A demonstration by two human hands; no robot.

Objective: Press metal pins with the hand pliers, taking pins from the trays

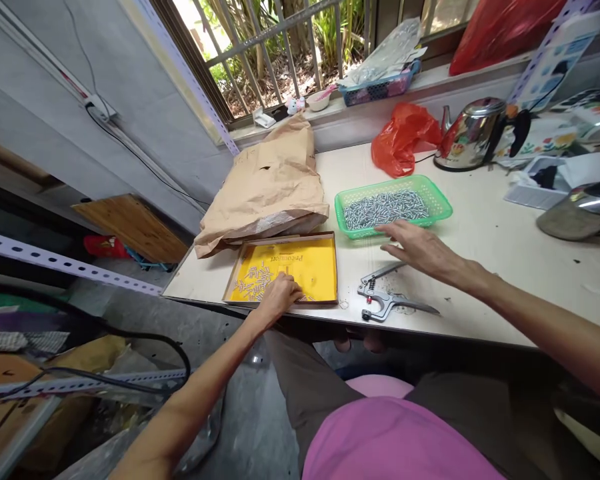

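My left hand (pixel 280 298) rests in a shallow cardboard tray lined with yellow printed card (pixel 310 267), its fingers down among loose silver metal pins (pixel 253 280). Whether those fingers pinch anything is hidden. My right hand (pixel 415 248) is spread open above the bare tabletop, fingertips just at the front rim of a green plastic basket (pixel 393 227). That basket is full of small silver metal pins (pixel 386 207). Below my right hand lies a metal hand press tool with a spring (pixel 385 298).
A brown paper sack (pixel 263 190) lies left of the basket on the white table (pixel 480 267). Behind stand a red plastic bag (pixel 403 139) and a steel kettle (pixel 473 133). A barred window (pixel 280 47) runs along the back. The table edge is near my lap.
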